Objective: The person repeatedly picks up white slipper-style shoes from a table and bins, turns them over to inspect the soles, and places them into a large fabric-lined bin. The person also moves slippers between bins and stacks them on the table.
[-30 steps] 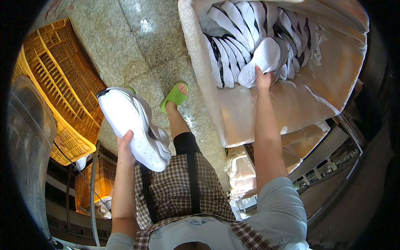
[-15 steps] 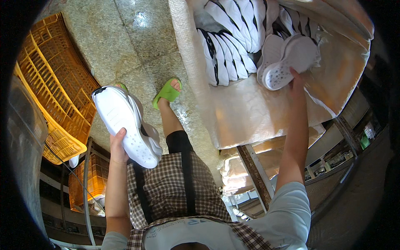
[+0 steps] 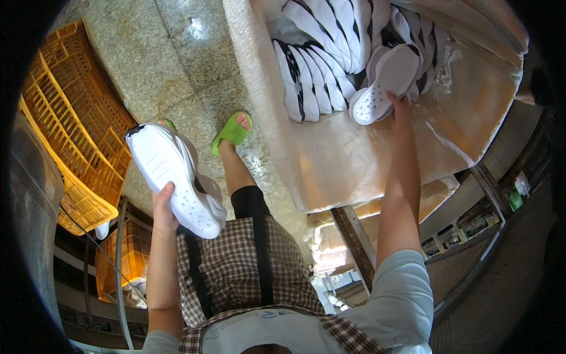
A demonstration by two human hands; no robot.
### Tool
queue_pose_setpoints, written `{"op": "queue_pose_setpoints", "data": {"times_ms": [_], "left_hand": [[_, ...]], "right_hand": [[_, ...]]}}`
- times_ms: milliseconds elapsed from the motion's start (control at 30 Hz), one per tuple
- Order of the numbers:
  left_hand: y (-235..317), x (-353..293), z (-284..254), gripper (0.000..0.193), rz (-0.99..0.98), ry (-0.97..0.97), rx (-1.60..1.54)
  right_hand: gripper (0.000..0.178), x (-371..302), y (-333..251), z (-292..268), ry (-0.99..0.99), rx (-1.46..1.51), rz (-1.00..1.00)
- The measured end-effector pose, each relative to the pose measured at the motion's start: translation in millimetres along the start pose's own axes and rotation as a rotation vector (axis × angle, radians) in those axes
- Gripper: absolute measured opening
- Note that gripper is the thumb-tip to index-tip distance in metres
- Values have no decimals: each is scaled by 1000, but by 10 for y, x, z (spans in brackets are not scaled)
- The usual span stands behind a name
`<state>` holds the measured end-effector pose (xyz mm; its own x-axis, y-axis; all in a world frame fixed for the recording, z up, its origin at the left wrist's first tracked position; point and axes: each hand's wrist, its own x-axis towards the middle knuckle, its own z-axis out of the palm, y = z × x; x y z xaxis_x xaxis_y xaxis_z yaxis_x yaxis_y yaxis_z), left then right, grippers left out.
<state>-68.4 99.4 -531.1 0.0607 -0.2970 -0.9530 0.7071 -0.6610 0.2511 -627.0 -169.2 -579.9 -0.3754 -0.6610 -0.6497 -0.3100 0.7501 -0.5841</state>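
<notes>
Near my left side, my left hand grips a white clog with its pale underside up; more white shoe layers show along its right edge, and I cannot tell how many there are. A black piece shows at its far end. At the right, my right hand holds another white clog by its edge, underside up, over the lined bin. Most of those fingers are hidden. Several white clogs with black parts stand packed on edge in rows beside it.
The bin is lined with a pale plastic sheet draped over its edge, above a rusty metal frame. Yellow crates stand at the left beside a metal rail. My green slipper rests on the wet stone floor.
My right hand has moved slightly left with its clog, which has turned more upright over the neighbouring shoes. My left hand keeps its clog in nearly the same place.
</notes>
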Motion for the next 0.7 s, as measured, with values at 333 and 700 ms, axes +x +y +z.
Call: {"op": "queue_pose_setpoints", "data": {"times_ms": [333,700], "left_hand": [[64,-34,-108,66,-56,27,-26],[807,-590,534,76,121,-128,-72]], "right_hand": [[61,-15,174,164,30,-120,63],[76,-1040,-620,434,160,139,-35]]}}
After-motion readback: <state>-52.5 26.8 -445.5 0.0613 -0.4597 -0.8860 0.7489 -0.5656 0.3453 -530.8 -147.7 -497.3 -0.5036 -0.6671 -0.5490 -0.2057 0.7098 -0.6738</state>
